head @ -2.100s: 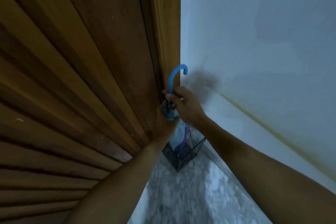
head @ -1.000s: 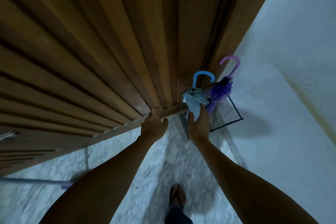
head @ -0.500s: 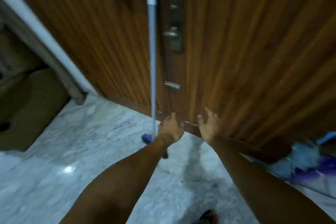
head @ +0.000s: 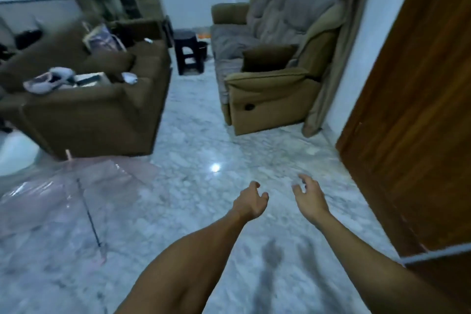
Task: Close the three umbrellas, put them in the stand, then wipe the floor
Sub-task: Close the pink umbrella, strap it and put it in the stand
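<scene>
An open transparent pink umbrella (head: 63, 194) lies on the marble floor (head: 193, 155) at the left, its dark shaft (head: 89, 216) pointing toward me. My left hand (head: 248, 202) and my right hand (head: 309, 197) hang in front of me over the floor, fingers loosely curled, holding nothing. Both hands are well to the right of the umbrella. The umbrella stand and the other two umbrellas are out of view.
A brown sofa (head: 96, 99) cluttered with items stands at the left, just behind the umbrella. An olive armchair (head: 270, 79) sits at centre right, with a dark stool (head: 188, 51) behind. The wooden door (head: 418, 120) fills the right side; a pale pole (head: 438, 253) crosses its lower part.
My view has swung left from the door and the stand to the living room. My right hand let go of the blue umbrella in the stand; both hands now hang free.
</scene>
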